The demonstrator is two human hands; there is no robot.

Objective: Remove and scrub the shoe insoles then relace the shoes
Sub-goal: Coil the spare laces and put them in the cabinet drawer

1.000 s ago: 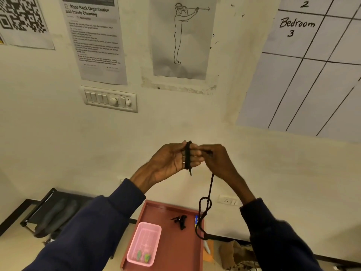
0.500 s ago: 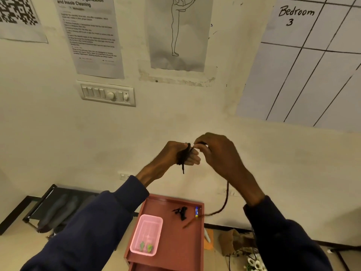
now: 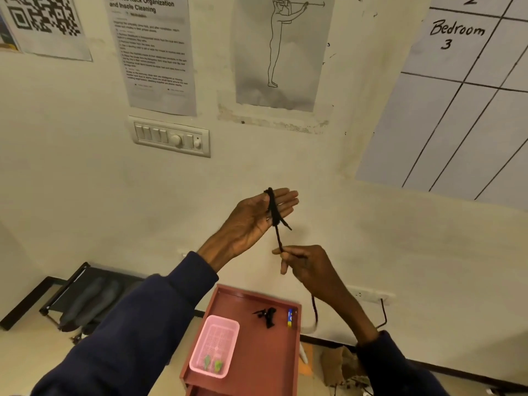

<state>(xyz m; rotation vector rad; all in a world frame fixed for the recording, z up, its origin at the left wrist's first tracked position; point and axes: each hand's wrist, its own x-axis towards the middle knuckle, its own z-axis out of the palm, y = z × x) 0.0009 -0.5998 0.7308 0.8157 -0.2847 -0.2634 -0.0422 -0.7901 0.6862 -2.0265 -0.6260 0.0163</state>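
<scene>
A black woven shoelace (image 3: 273, 207) wound round the left hand (image 3: 255, 217), its strand pinched by the right hand (image 3: 310, 267)
The left hand is raised, palm up, fingers straight and together, the shoelace coiled across them with a short end sticking out below. Just beneath, the right hand pinches the strand between thumb and forefinger; the rest trails down, blurred, beside the red rimmed table (image 3: 257, 370) carrying a pink plastic basket (image 3: 215, 344)
</scene>
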